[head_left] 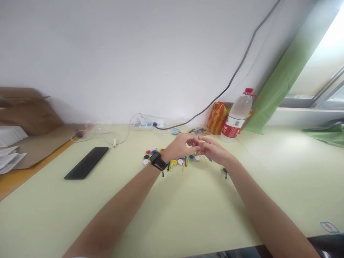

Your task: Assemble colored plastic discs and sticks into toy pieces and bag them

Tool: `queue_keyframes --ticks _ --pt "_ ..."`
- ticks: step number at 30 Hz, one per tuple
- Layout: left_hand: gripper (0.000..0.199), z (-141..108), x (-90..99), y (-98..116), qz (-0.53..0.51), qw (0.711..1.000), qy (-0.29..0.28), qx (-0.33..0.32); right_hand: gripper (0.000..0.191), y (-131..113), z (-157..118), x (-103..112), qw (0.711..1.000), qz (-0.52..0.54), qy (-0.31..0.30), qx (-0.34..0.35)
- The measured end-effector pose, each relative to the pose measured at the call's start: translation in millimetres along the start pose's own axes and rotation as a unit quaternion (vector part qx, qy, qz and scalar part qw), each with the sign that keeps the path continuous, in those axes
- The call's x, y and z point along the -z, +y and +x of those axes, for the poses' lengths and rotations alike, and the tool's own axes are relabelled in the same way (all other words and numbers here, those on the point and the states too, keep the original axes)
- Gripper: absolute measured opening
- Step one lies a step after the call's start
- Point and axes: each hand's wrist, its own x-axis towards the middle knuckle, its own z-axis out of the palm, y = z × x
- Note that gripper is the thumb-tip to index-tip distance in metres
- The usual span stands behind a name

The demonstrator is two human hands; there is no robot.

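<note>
My left hand (180,146), with a black watch (158,159) on its wrist, meets my right hand (214,150) above the middle of the table. Fingertips of both hands are pinched around a small red plastic piece (198,144), mostly covered by the fingers. Under and beside the hands lie several small round discs, among them a yellow disc (175,162), a white disc (180,162) and a blue disc (191,157). Thin coloured arrow-shaped strips (185,163) lie among them. Beside my right wrist sits a black disc with an arrow (225,172).
A black phone-like slab (87,163) lies left on the pale green table (166,215). Behind are a power strip (147,122) with cables and a large red-capped bottle (237,116) beside a striped bag (216,117). A cardboard box (29,111) stands far left.
</note>
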Motion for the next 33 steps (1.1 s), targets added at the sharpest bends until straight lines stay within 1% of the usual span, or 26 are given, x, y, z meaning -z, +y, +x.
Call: queue_keyframes --ticks 3,6,9,11,12,13,14,16,17,18,19,21,25,28,31,33 --pt "0.01 0 3.0 3 -0.017 1.0 -0.014 0.001 0.022 -1 -1 0 0.999 0.02 -0.021 -0.024" --pt "0.01 0 4.0 3 -0.04 0.998 -0.041 0.003 0.022 -1 -2 -1 0.999 0.004 -0.039 -0.023" --pt "0.006 -2 1.3 0 -0.056 0.997 -0.055 0.021 0.016 2 -2 -1 0.997 -0.06 -0.036 -0.022" --pt "0.004 -4 -2.8 -2 -0.053 0.996 -0.057 0.046 0.012 6 0 2 0.991 -0.133 -0.025 -0.022" --pt "0.006 -6 -5.7 -4 -0.048 0.995 -0.061 0.06 0.011 9 2 6 0.983 -0.183 -0.013 -0.02" --pt "0.008 -7 -9.0 -5 -0.043 0.994 -0.071 0.072 0.013 12 3 10 0.969 -0.246 0.009 -0.012" --pt "0.009 -9 -12.6 -6 -0.039 0.992 -0.089 0.079 0.015 16 6 16 0.949 -0.312 0.036 -0.003" --pt "0.008 -11 -20.2 -7 -0.029 0.987 -0.138 0.078 0.019 23 10 28 0.892 -0.439 0.107 0.023" --pt "0.006 -12 -23.6 -6 -0.021 0.984 -0.165 0.071 0.022 26 12 33 0.875 -0.468 0.123 0.026" --pt "0.005 -13 -26.5 -6 -0.009 0.98 -0.189 0.063 0.023 29 13 39 0.863 -0.487 0.131 0.029" --pt "0.005 -13 -28.6 -5 0.005 0.977 -0.208 0.057 0.024 31 14 43 0.858 -0.497 0.13 0.028" --pt "0.004 -14 -30.1 -5 0.04 0.971 -0.228 0.055 0.021 32 13 48 0.854 -0.506 0.115 0.028" --pt "0.003 -14 -25.9 -8 0.103 0.965 -0.233 0.064 0.017 29 10 49 0.845 -0.527 0.086 0.029" --pt "0.004 -14 -21.5 -14 0.123 0.964 -0.226 0.064 0.015 26 8 46 0.835 -0.546 0.065 0.026" --pt "0.013 -14 -14.4 -19 0.126 0.967 -0.212 0.06 0.013 23 9 46 0.826 -0.558 0.075 0.023" --pt "0.02 -14 -6.1 -23 0.137 0.969 -0.198 0.057 0.012 20 10 48 0.819 -0.567 0.089 0.018"
